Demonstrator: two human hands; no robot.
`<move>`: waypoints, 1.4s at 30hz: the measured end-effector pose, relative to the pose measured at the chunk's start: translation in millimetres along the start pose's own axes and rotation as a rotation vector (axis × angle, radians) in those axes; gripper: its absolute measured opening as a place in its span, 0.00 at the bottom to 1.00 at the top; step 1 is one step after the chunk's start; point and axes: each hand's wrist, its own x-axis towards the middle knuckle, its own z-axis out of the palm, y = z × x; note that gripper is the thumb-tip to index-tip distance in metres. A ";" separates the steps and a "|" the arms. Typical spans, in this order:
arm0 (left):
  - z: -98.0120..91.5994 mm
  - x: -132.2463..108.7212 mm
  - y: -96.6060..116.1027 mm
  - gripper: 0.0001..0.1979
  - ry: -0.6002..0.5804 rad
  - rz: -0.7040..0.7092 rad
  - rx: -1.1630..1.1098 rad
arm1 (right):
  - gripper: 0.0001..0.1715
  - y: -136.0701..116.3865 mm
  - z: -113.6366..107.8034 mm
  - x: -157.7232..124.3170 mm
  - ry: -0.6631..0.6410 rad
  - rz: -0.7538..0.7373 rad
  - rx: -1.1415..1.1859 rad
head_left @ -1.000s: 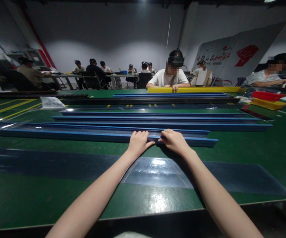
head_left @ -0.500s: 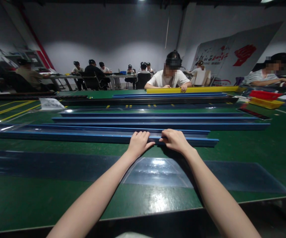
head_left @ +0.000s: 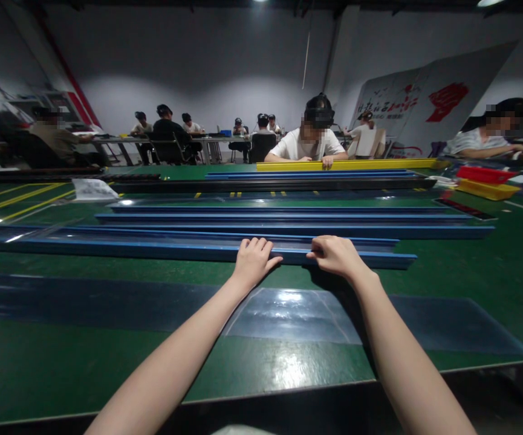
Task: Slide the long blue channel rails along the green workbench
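A long blue channel rail [head_left: 152, 249] lies across the green table [head_left: 84, 356], nearest of several blue rails. My left hand [head_left: 253, 261] curls over its near edge with the fingers on top and the thumb out to the right. My right hand [head_left: 337, 256] grips the same rail a little further right, fingers wrapped over its lip. The rail's right end [head_left: 409, 260] shows past my right hand.
More blue rails [head_left: 288, 220] and dark rails [head_left: 265, 183] lie parallel further back. A person across the table handles a yellow rail [head_left: 352, 164]. Red and yellow trays [head_left: 488, 181] sit at the right. Other people sit at tables behind.
My right hand has slid to the right along the blue rail, and the rail's right end has shifted right with it. My left hand stays in place.
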 end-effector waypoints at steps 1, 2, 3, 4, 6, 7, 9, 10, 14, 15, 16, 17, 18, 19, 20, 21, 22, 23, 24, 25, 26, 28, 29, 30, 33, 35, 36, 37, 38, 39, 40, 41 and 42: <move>0.0 -0.1 0.1 0.18 -0.001 -0.006 0.002 | 0.11 -0.6 -0.1 -0.1 0.005 -0.003 -0.004; 0.1 -0.1 0.2 0.18 -0.001 -0.012 0.003 | 0.11 -1.1 -0.2 -0.3 0.010 -0.007 -0.009; 0.2 -0.2 0.3 0.18 0.000 -0.017 0.004 | 0.11 -1.6 -0.2 -0.6 0.016 -0.010 -0.012; 0.5 -0.2 0.3 0.18 0.001 -0.021 0.004 | 0.11 -2.0 -0.2 -0.8 0.021 -0.015 -0.014; 1.1 -0.3 0.3 0.18 0.003 -0.026 0.006 | 0.13 -2.5 0.2 -1.2 0.029 -0.031 -0.016; 1.4 -0.3 0.2 0.18 0.004 -0.027 0.006 | 0.13 -2.9 0.5 -1.2 0.031 -0.042 -0.017; 2.0 -0.3 0.0 0.19 0.002 -0.026 0.006 | 0.16 -4.3 1.6 -1.1 0.036 -0.065 -0.022; 2.3 -0.3 -0.1 0.19 0.001 -0.026 0.006 | 0.17 -5.7 2.2 -0.9 0.042 -0.075 -0.026; 3.0 -0.2 -0.4 0.19 -0.010 -0.027 0.012 | 0.18 -15.7 5.5 0.8 0.086 -0.106 -0.035; 2.9 -0.2 -0.3 0.19 -0.011 -0.026 0.014 | 0.17 -18.6 6.5 1.3 0.101 -0.114 -0.035; 2.8 -0.2 -0.2 0.19 -0.013 -0.025 0.014 | 0.17 -21.1 7.4 1.8 0.111 -0.125 -0.036; 2.5 -0.2 -0.1 0.19 -0.015 -0.024 0.014 | 0.16 -23.1 8.5 2.3 0.119 -0.136 -0.036; 2.2 -0.2 0.1 0.19 -0.017 -0.023 0.014 | 0.15 -24.3 9.5 2.8 0.125 -0.146 -0.035; 1.9 -0.1 0.3 0.19 -0.019 -0.024 0.013 | 0.15 -24.7 10.5 3.4 0.128 -0.153 -0.031; 1.7 0.0 0.4 0.19 -0.021 -0.025 0.011 | 0.14 -24.4 11.3 3.9 0.132 -0.157 -0.024; 1.5 0.0 0.5 0.19 -0.024 -0.026 0.009 | 0.14 -23.6 12.0 4.4 0.135 -0.159 -0.016; 1.4 0.1 0.5 0.19 -0.025 -0.026 0.008 | 0.14 -22.5 12.4 4.9 0.138 -0.160 -0.008; 1.4 0.1 0.5 0.19 -0.026 -0.026 0.006 | 0.14 -21.4 12.6 5.2 0.141 -0.160 -0.002; 1.4 0.1 0.4 0.19 -0.026 -0.025 0.003 | 0.14 -20.5 12.5 5.5 0.142 -0.161 0.002; 1.6 0.1 0.2 0.19 -0.025 -0.024 -0.001 | 0.13 -19.9 12.2 5.7 0.141 -0.160 0.002; 1.8 -0.1 -0.1 0.18 -0.024 -0.021 -0.007 | 0.12 -19.6 11.7 5.9 0.137 -0.158 0.002; 2.2 -0.4 -0.8 0.18 -0.022 -0.015 -0.023 | 0.12 -19.9 10.4 6.1 0.125 -0.149 0.003; 2.5 -0.6 -1.1 0.18 -0.020 -0.012 -0.035 | 0.12 -20.2 9.7 6.1 0.116 -0.143 0.004; 2.7 -0.7 -1.5 0.17 -0.018 -0.007 -0.048 | 0.12 -20.4 9.1 6.2 0.107 -0.137 0.005; 3.2 -0.8 -2.4 0.15 0.005 0.019 -0.107 | 0.12 -19.4 7.8 6.1 0.088 -0.118 0.014; 3.1 -0.6 -2.4 0.15 0.025 0.046 -0.142 | 0.13 -16.8 7.1 5.5 0.086 -0.107 0.018; 2.9 -0.4 -2.3 0.16 0.030 0.059 -0.152 | 0.13 -14.9 6.6 5.0 0.086 -0.100 0.019; 2.6 -0.3 -2.1 0.17 0.033 0.070 -0.157 | 0.13 -12.7 6.1 4.4 0.085 -0.092 0.019; 2.2 -0.3 -1.9 0.17 0.032 0.077 -0.155 | 0.14 -10.3 5.4 3.7 0.082 -0.082 0.019; 1.8 -0.2 -1.7 0.17 0.032 0.079 -0.149 | 0.14 -7.6 4.6 2.8 0.078 -0.070 0.019; 1.4 -0.2 -1.6 0.17 0.031 0.075 -0.142 | 0.14 -4.9 3.8 1.9 0.073 -0.055 0.019; 1.1 -0.3 -1.5 0.17 0.030 0.069 -0.133 | 0.14 -2.1 2.9 1.0 0.067 -0.039 0.017; 0.9 -0.4 -1.5 0.18 0.029 0.061 -0.124 | 0.14 0.6 2.0 0.1 0.061 -0.023 0.014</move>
